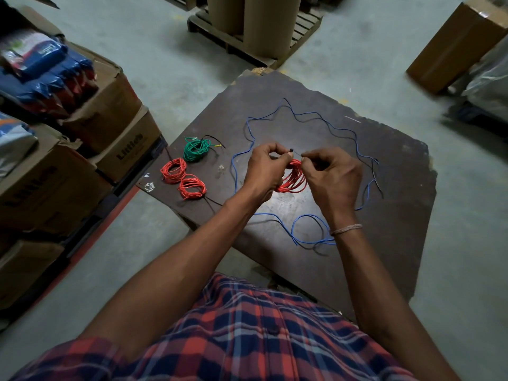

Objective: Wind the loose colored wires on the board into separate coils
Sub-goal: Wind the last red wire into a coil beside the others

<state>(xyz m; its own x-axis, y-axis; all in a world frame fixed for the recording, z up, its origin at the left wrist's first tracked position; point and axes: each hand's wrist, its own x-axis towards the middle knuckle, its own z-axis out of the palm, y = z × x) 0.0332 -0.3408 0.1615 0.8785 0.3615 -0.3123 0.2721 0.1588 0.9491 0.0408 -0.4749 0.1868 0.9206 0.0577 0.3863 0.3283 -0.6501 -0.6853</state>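
Floor: grey concrete floor (154, 64) is lying bare around where I am standing, with a red painted strip (90, 237) running along my left.
Left side: cardboard boxes (82, 149) are sitting stacked, blue packets (46, 67) resting on top.
Ahead: a wooden pallet (299, 26) is carrying brown paper rolls (264, 23).
Right side: another carton (453, 45) is standing beside plastic-wrapped goods (489, 78).
Light: dim overhead light is reflecting off the dark work surface.
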